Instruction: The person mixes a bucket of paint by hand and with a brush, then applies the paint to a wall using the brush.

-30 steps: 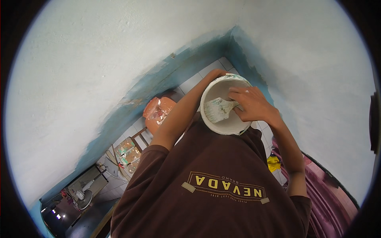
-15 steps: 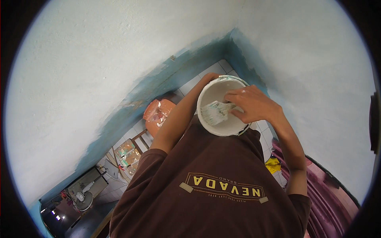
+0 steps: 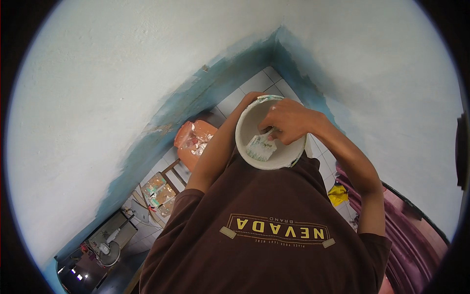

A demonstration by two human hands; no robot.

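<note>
Brush (image 3: 261, 148) inside the bucket (image 3: 291, 154), clamped in the fingers of the right hand (image 3: 289, 120) — long axis slanting leftward, toward the body; left hand (image 3: 255, 95) at the far rim, finger state hidden.

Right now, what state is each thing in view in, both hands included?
White bucket: open on top, rim paint-stained
Brush: head inside the bucket, paint on it
Right hand: closed on the brush
Left hand: at the bucket's far edge, mostly hidden
Left wall: white above, bluish below
Orange object: spattered white
Yellow item: crumpled
Purple fabric: in folds
</note>
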